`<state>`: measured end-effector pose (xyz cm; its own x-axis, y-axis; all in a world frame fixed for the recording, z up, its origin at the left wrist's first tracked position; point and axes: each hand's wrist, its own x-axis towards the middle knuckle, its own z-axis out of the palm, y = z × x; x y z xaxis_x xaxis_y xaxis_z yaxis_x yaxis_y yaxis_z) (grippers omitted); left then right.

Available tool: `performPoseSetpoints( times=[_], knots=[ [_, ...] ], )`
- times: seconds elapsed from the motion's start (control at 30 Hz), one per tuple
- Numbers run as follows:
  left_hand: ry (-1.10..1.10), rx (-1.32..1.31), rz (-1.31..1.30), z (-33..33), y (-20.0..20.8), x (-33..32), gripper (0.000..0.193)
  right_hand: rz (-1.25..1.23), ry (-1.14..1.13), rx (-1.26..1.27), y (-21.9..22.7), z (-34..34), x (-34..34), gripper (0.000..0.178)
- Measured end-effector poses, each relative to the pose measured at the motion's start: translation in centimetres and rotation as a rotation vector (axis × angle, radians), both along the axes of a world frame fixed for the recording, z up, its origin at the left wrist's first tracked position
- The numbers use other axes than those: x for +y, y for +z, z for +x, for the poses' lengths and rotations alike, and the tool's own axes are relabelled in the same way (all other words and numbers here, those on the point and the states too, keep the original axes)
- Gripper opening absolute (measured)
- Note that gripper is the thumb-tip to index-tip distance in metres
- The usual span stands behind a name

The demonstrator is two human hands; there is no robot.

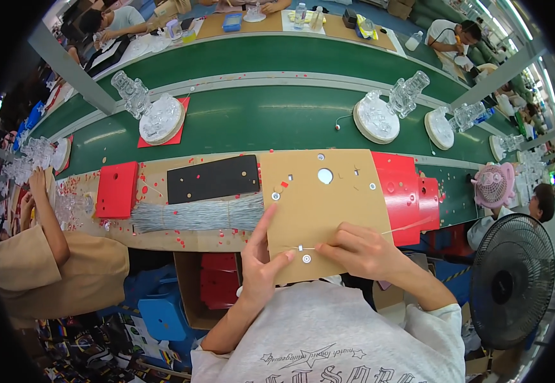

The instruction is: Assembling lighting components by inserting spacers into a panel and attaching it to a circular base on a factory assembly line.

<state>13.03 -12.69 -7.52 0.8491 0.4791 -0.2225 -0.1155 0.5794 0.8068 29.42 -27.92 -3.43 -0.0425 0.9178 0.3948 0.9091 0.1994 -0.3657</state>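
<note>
A tan cardboard panel (328, 210) tilts up in front of me, with a large round hole, small slots and a few small white discs. My left hand (261, 262) grips its lower left edge, thumb on the face near a small white slot and forefinger along the side. A pale thin wire (309, 248) runs across the panel from that slot. My right hand (360, 250) pinches this wire just right of the slot, knuckles over the panel. A thin strand also shows to the right of that hand. Below the wire sits a white disc (307, 259).
Left of the panel lie a bundle of grey wires (194, 216), a black panel (213, 179) and a red panel (118, 189). Red sheets (399, 198) lie to its right. Clear figures on round bases (162, 120) stand on the green belt (258, 118). A black fan (512, 281) stands right; a co-worker's arm (51, 217) is left.
</note>
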Motion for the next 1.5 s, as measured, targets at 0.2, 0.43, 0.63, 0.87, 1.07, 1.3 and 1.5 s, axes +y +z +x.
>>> performPoseSetpoints(
  times=[0.2,0.43,0.63,0.87,1.07,1.3,1.5],
  knots=[
    [-0.032,0.084,0.089,-0.4,-0.6,0.1,0.063,-0.04,-0.03,-0.089,0.4,-0.9,1.0,0.038],
    [0.143,0.198,1.027,-0.7,1.2,1.2,0.015,0.045,-0.128,0.053,-0.4,-2.0,0.1,0.036],
    [0.012,0.066,0.882,-1.0,0.8,1.9,0.006,0.028,-0.163,0.099,0.0,-2.9,-0.6,0.055],
    [-0.012,0.057,0.627,-2.9,2.1,2.2,0.005,-0.194,-0.159,-0.007,1.1,-4.4,-1.2,0.07],
    [0.16,0.239,0.903,-1.0,1.9,1.2,0.023,-0.216,-0.146,-0.008,1.1,-5.9,-1.5,0.068],
    [0.094,0.296,0.784,-1.8,0.1,1.6,0.057,-0.067,-0.555,0.442,2.3,-5.3,-10.0,0.025],
    [-0.181,-0.03,1.706,-1.2,5.2,2.7,0.067,0.512,-1.358,1.256,0.7,-3.6,-11.3,0.049]
  ],
)
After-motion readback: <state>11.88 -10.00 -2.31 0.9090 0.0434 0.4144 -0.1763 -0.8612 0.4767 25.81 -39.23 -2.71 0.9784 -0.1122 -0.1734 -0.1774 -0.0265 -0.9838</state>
